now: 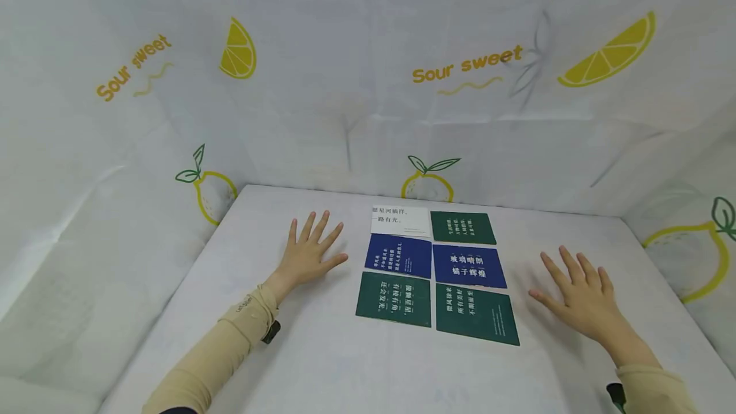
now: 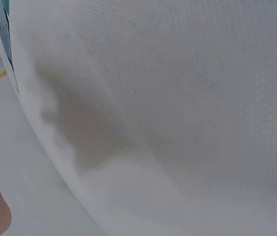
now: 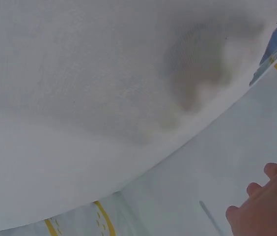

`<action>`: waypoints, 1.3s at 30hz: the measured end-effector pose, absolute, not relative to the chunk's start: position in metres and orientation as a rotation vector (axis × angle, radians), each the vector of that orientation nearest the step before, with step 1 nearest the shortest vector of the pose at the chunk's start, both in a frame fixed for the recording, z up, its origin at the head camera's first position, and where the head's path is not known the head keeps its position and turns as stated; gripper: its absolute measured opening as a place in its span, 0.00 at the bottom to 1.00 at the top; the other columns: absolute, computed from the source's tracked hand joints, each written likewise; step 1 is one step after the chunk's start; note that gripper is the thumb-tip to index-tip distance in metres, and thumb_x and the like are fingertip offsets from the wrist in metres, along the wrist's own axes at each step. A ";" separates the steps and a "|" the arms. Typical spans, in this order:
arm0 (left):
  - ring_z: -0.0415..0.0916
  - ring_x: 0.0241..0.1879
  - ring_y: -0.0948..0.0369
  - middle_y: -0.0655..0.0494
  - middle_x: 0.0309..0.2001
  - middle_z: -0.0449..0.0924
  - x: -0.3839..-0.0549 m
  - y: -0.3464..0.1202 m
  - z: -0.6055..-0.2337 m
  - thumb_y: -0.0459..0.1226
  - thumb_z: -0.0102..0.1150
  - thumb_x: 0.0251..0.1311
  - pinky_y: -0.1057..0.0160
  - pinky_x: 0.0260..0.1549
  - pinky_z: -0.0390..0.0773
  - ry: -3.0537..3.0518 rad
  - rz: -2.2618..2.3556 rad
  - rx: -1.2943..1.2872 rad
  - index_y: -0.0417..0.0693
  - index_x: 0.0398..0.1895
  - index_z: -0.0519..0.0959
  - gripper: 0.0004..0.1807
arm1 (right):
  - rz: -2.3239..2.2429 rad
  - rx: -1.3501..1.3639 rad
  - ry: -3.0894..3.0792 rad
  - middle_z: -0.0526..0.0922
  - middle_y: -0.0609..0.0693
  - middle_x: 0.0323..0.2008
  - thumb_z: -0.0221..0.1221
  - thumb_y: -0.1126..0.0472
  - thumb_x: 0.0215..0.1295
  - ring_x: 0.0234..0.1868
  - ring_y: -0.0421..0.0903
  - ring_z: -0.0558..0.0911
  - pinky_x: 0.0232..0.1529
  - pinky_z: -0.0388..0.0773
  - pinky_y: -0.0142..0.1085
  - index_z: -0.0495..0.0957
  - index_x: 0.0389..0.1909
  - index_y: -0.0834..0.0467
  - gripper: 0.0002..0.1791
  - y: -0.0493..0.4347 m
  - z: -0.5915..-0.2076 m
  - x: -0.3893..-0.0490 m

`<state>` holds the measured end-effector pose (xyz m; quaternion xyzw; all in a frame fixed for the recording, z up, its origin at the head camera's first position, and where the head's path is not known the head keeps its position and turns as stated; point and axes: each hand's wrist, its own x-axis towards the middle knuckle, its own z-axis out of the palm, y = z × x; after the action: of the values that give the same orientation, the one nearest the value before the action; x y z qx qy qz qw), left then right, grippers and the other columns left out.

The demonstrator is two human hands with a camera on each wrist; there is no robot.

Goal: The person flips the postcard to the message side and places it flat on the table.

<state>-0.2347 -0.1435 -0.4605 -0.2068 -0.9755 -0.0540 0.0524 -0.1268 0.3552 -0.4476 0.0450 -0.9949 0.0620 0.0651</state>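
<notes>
Six cards lie flat in two columns on the white table: a white card (image 1: 400, 222) and a green card (image 1: 462, 227) at the back, two blue cards (image 1: 398, 256) (image 1: 469, 266) in the middle, and two green cards (image 1: 393, 299) (image 1: 476, 314) at the front. To their left, my left hand (image 1: 307, 255) is spread with straight fingers and holds nothing. On the other side, my right hand (image 1: 583, 296) is also spread, fingers apart and bare. Both hands seem to hover, casting shadows. In the right wrist view, part of the right hand (image 3: 268, 201) shows at the lower right.
White cloth (image 1: 322, 114) printed with lemons and "Sour sweet" lettering hangs behind and at both sides of the table (image 1: 391, 369). Dark devices (image 1: 271, 332) are strapped at the wrists over beige sleeves (image 1: 224, 350).
</notes>
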 end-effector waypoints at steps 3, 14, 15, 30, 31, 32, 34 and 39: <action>0.33 0.75 0.48 0.53 0.75 0.39 -0.235 -0.142 -0.458 0.65 0.42 0.59 0.37 0.68 0.32 -2.931 -0.138 -0.655 0.65 0.73 0.49 0.40 | 0.172 0.194 -2.942 0.44 0.65 0.72 0.51 0.36 0.62 0.72 0.65 0.38 0.67 0.27 0.65 0.39 0.74 0.47 0.46 0.357 -0.441 -0.128; 0.61 0.67 0.49 0.47 0.66 0.65 -0.243 -0.136 -0.429 0.59 0.53 0.58 0.40 0.67 0.53 -2.614 -0.053 -0.773 0.54 0.68 0.63 0.37 | 0.217 0.363 -2.768 0.64 0.67 0.63 0.55 0.42 0.63 0.61 0.66 0.62 0.63 0.55 0.63 0.59 0.68 0.59 0.38 0.335 -0.398 -0.149; 0.64 0.65 0.49 0.47 0.64 0.68 -0.244 -0.136 -0.425 0.58 0.54 0.58 0.40 0.66 0.56 -2.584 -0.049 -0.781 0.52 0.66 0.65 0.36 | 0.255 0.361 -2.781 0.65 0.68 0.62 0.55 0.43 0.63 0.60 0.67 0.63 0.61 0.58 0.64 0.60 0.67 0.60 0.37 0.330 -0.392 -0.152; 0.70 0.59 0.47 0.41 0.59 0.72 -0.292 -0.100 -0.394 0.47 0.54 0.63 0.50 0.58 0.71 -2.956 -0.955 -0.484 0.40 0.64 0.66 0.30 | 0.831 0.353 -2.944 0.76 0.64 0.55 0.48 0.43 0.68 0.54 0.62 0.74 0.53 0.72 0.58 0.68 0.62 0.61 0.31 0.269 -0.364 -0.211; 0.70 0.59 0.47 0.41 0.59 0.72 -0.296 -0.097 -0.395 0.46 0.54 0.63 0.50 0.57 0.72 -2.966 -1.018 -0.460 0.40 0.64 0.66 0.30 | 0.887 0.342 -2.948 0.76 0.64 0.55 0.48 0.43 0.68 0.54 0.62 0.75 0.53 0.72 0.58 0.68 0.62 0.61 0.30 0.267 -0.367 -0.217; 0.71 0.59 0.46 0.40 0.59 0.73 -0.299 -0.094 -0.395 0.46 0.54 0.63 0.50 0.56 0.73 -2.973 -1.072 -0.443 0.40 0.64 0.65 0.30 | 0.945 0.321 -2.957 0.75 0.64 0.56 0.48 0.43 0.68 0.55 0.62 0.74 0.54 0.71 0.58 0.67 0.62 0.61 0.31 0.265 -0.370 -0.222; 0.71 0.58 0.46 0.40 0.58 0.73 -0.305 -0.089 -0.398 0.46 0.53 0.64 0.51 0.55 0.74 -2.987 -1.155 -0.411 0.39 0.64 0.65 0.30 | 1.059 0.277 -2.974 0.73 0.65 0.58 0.47 0.42 0.68 0.57 0.62 0.72 0.56 0.70 0.58 0.66 0.63 0.60 0.31 0.261 -0.377 -0.233; 0.70 0.60 0.47 0.40 0.60 0.71 -0.314 -0.075 -0.404 0.46 0.49 0.66 0.51 0.57 0.72 -3.000 -1.312 -0.320 0.41 0.65 0.64 0.29 | 1.255 0.198 -2.977 0.71 0.65 0.60 0.47 0.41 0.68 0.59 0.62 0.71 0.58 0.69 0.56 0.65 0.64 0.61 0.33 0.247 -0.392 -0.258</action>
<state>-0.3141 -0.0750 -0.4043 -0.0969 -0.9094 -0.3976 -0.0742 -0.2581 0.2469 -0.3924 0.0612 -0.9187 0.3873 -0.0476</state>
